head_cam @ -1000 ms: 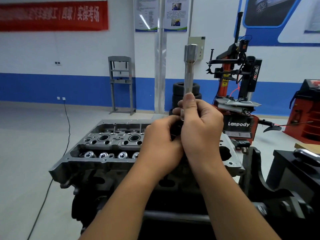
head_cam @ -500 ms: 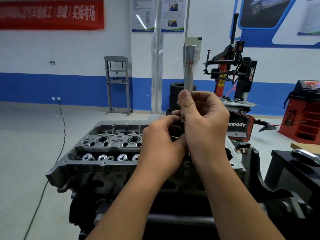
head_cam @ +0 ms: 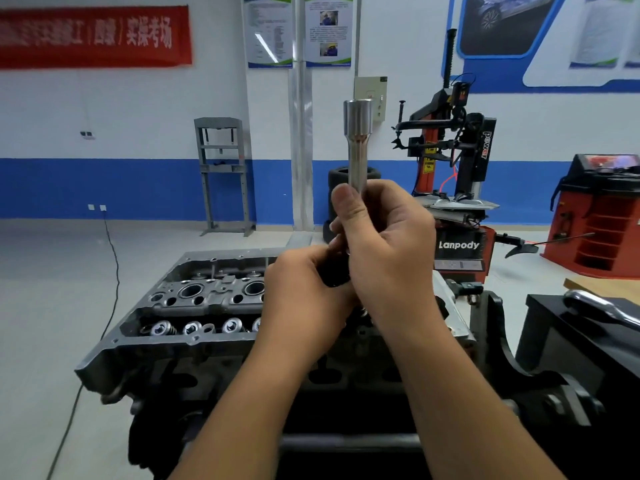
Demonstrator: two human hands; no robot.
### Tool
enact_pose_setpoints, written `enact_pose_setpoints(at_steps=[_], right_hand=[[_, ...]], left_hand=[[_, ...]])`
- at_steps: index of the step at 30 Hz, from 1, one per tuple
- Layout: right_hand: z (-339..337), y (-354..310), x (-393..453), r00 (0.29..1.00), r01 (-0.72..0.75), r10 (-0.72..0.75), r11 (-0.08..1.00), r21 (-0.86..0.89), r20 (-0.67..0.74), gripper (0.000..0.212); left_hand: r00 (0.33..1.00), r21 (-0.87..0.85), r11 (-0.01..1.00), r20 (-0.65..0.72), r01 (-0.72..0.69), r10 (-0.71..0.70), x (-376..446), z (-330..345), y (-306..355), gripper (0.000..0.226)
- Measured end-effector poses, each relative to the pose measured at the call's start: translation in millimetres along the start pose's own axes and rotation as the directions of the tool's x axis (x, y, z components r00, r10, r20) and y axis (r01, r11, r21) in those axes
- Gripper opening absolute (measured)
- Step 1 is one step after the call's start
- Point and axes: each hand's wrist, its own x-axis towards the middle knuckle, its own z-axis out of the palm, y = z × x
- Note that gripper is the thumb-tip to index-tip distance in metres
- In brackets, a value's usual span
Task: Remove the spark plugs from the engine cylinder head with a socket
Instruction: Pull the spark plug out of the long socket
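Fingers of the right hand (head_cam: 388,251) clamp a long polished steel socket (head_cam: 357,140) upright, wide end up; the left hand (head_cam: 304,299) grips its hidden lower end.

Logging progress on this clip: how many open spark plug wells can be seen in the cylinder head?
2: one well left of centre on the cylinder head, another beside the left hand. Further wells may be hidden behind both hands.

Socket (head_cam: 356,140) upright above cylinder head (head_cam: 194,306), tyre changer (head_cam: 457,188) behind.

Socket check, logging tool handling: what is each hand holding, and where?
Right hand grips the socket round its lower shaft; left hand holds something dark at its bottom end, unidentifiable.
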Motion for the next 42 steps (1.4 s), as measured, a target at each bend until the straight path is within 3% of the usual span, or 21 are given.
enact_pose_setpoints(at_steps=[5,9,12,17,24,28,32,35,42], right_hand=[[1,0,3,0.991,-0.133,0.133,0.991,0.009,-0.026,0.035],[9,0,5,0.984,-0.174,0.173,0.985,-0.022,-0.041,0.041],[15,0,9,0.985,-0.169,0.166,0.977,-0.126,-0.034,0.046],[17,0,15,0.988,-0.153,0.152,0.954,-0.256,-0.021,0.047],[24,-18,32,0.994,-0.112,0.106,0.955,-0.275,-0.037,0.047],[28,-28,45,0.995,-0.102,0.102,0.951,-0.291,-0.015,0.049],[32,-51,70,0.989,-0.144,0.143,0.960,-0.241,-0.021,0.051],[30,-72,91,0.962,-0.259,0.271,0.944,-0.203,0.033,0.052],[-17,-127,114,0.881,-0.472,0.472,0.882,-0.008,0.028,0.049]], left_hand=[[0.994,0.171,0.985,0.104,-0.004,-0.014,3,-7,8,0.010],[0.997,0.357,0.934,0.062,0.015,-0.040,2,-7,9,0.022],[0.990,0.360,0.932,0.111,0.045,-0.091,7,-13,8,0.030],[0.968,0.418,0.909,0.222,0.013,-0.116,8,-20,9,0.025],[0.952,0.452,0.890,0.291,-0.052,-0.092,0,-22,14,0.028],[0.959,0.467,0.882,0.274,-0.063,-0.077,4,-20,10,0.018],[0.962,0.397,0.916,0.266,-0.056,-0.057,9,-17,7,0.020],[0.965,0.145,0.988,0.262,-0.054,0.014,10,-11,15,0.018],[0.964,-0.120,0.977,0.179,-0.177,0.196,-12,18,59,0.017]])
